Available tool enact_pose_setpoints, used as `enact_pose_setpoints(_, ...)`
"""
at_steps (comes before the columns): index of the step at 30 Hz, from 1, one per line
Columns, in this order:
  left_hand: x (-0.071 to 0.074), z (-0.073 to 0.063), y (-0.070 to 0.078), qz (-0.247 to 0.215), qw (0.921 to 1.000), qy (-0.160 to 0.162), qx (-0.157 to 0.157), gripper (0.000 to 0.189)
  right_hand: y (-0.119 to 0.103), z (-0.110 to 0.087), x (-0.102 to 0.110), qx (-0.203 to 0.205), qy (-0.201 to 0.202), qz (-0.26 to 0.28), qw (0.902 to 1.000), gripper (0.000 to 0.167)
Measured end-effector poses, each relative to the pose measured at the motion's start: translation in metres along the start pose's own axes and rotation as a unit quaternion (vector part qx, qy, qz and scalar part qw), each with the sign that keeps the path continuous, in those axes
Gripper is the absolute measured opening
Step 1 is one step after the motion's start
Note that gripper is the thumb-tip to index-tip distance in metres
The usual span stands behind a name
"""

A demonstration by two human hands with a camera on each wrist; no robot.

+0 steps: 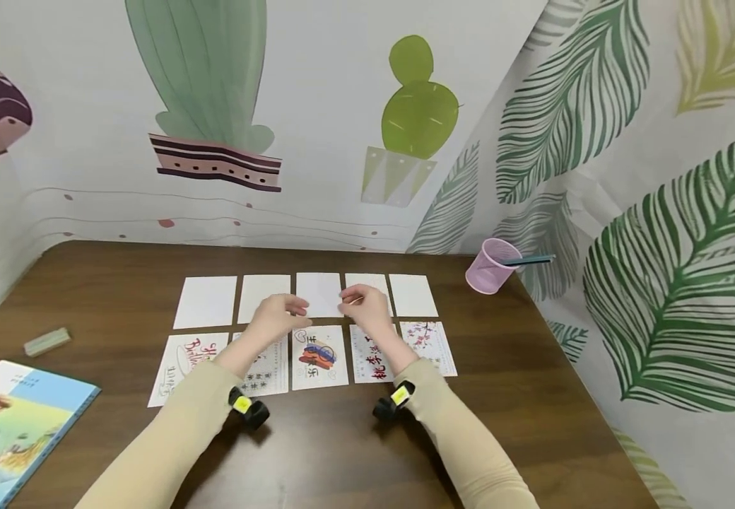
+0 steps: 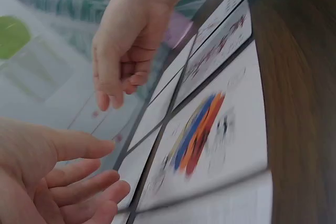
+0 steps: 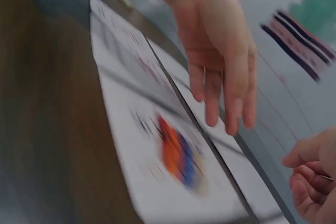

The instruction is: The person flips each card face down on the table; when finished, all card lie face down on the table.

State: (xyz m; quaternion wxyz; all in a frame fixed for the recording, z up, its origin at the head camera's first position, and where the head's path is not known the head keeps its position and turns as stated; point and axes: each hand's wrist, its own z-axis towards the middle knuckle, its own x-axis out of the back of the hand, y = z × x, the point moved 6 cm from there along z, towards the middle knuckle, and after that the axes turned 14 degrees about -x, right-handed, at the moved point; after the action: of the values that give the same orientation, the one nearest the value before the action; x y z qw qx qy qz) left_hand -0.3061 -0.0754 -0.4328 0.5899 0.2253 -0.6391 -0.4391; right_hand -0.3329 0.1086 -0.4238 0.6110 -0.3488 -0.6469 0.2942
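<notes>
My left hand (image 1: 272,319) hovers over the cards with its fingers spread loosely and nothing in them. Across from it, my right hand (image 1: 370,311) bends its fingers loosely, also without a thing in its grasp. Between the two hands lies a blank white card (image 1: 319,300), the middle one of the back row. Just in front of that is a card with red, orange and blue brush strokes (image 1: 319,359). Beneath the right wrist is a card with red characters (image 1: 370,364); the left forearm partly covers a card with dark characters (image 1: 267,371).
More blank cards (image 1: 206,302) line the back row. A red-lettered card (image 1: 179,360) and a blossom card (image 1: 429,346) end the front row. At left are an eraser-like block (image 1: 46,342) and a book (image 1: 18,431); back right, a pink cup (image 1: 490,268) holds pencils (image 1: 529,261).
</notes>
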Motion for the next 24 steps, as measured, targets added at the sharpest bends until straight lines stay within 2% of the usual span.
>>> enact_pose_setpoints(5,0.041,-0.035,-0.015,0.021,0.9989,0.026,0.032,0.045,-0.024,-0.026,-0.05,0.008,-0.067,-0.009,0.9977,0.02)
enact_pose_setpoints(9,0.077,-0.063,-0.027,0.059,0.9957,0.047,0.054,0.047,-0.044,-0.044,-0.087,0.018,-0.133,-0.011,0.9909,0.02)
enact_pose_setpoints(12,0.096,-0.079,-0.038,0.077,0.993,0.055,0.071,0.05,-0.055,-0.055,-0.107,0.014,-0.173,-0.003,0.9848,0.023)
enact_pose_setpoints(19,0.122,-0.104,-0.063,0.057,0.9885,0.059,0.128,0.062,-0.072,-0.072,-0.134,0.001,-0.213,0.004,0.9771,0.031)
enact_pose_setpoints(24,0.13,-0.114,-0.07,0.053,0.9854,0.045,0.156,0.067,-0.076,-0.081,-0.147,-0.012,-0.229,0.001,0.9732,0.039)
